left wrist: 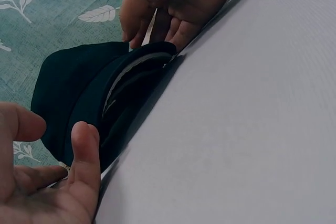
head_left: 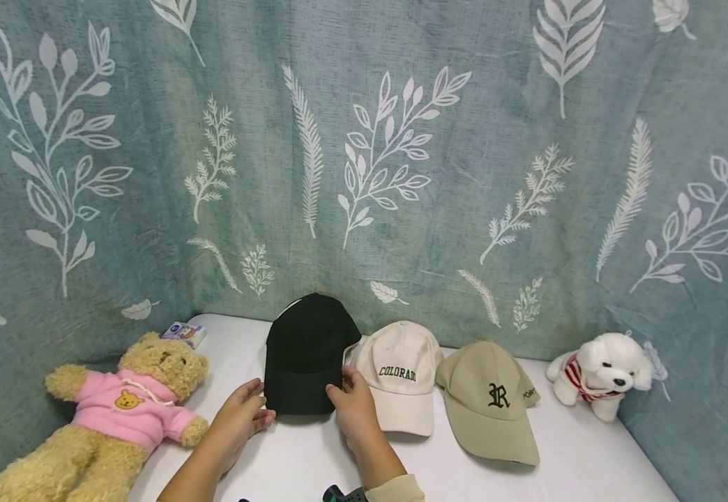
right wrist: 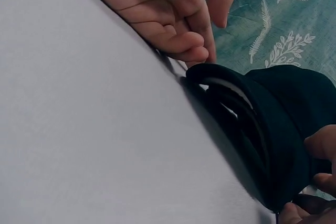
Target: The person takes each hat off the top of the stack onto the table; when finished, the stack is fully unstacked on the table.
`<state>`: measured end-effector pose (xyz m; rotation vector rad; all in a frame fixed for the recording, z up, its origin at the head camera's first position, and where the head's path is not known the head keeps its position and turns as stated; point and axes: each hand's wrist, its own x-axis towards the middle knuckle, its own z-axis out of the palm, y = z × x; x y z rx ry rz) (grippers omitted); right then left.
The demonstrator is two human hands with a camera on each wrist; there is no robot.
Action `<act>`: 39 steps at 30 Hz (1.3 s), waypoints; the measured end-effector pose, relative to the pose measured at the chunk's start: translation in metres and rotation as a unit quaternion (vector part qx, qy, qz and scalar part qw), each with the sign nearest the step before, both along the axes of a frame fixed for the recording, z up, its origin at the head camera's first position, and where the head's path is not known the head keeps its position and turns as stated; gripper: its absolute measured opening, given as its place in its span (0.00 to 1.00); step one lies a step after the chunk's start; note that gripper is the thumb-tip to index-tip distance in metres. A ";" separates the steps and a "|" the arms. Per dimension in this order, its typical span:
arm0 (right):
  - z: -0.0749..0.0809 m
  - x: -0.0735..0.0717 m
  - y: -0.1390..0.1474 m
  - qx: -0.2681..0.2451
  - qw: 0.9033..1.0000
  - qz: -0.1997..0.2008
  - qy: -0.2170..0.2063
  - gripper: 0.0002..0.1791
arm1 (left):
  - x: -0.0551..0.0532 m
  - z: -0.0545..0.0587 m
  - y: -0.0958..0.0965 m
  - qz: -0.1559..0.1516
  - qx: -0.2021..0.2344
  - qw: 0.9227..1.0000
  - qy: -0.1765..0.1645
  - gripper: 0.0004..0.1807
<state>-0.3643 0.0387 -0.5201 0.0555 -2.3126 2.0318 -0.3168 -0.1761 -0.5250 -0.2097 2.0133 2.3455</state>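
A black baseball cap (head_left: 311,355) stands on the white table, its brim toward me and curved down to the tabletop. At its left side is my left hand (head_left: 241,417), fingers loosely spread and fingertips right at the brim's edge. My right hand (head_left: 356,404) pinches the right side, thumb over the front of the brim and fingers behind the edge. In the left wrist view the underside of the black cap (left wrist: 89,85) shows as a dark hollow. From the right wrist, my left hand (right wrist: 168,19) appears beyond the brim's far corner.
Right of the black cap sit a cream cap (head_left: 402,369) lettered COLORADO and a khaki cap (head_left: 489,404) with an R. A white toy dog (head_left: 609,369) stands far right. A teddy bear (head_left: 122,411) in pink lies left, near a small packet (head_left: 185,333). A patterned curtain (head_left: 402,265) hangs behind.
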 end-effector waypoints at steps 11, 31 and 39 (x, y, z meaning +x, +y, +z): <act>-0.004 0.006 0.000 0.007 1.000 -0.007 0.002 0.30 | 0.001 0.000 0.001 0.001 -0.005 1.000 -0.003 0.32; -0.001 0.008 0.001 -0.032 0.999 -0.009 0.001 0.33 | 0.002 0.004 0.002 0.020 0.003 1.000 -0.003 0.31; 0.000 0.010 0.005 -0.056 0.998 0.004 0.002 0.34 | 0.002 0.001 0.002 0.038 -0.002 0.999 -0.007 0.33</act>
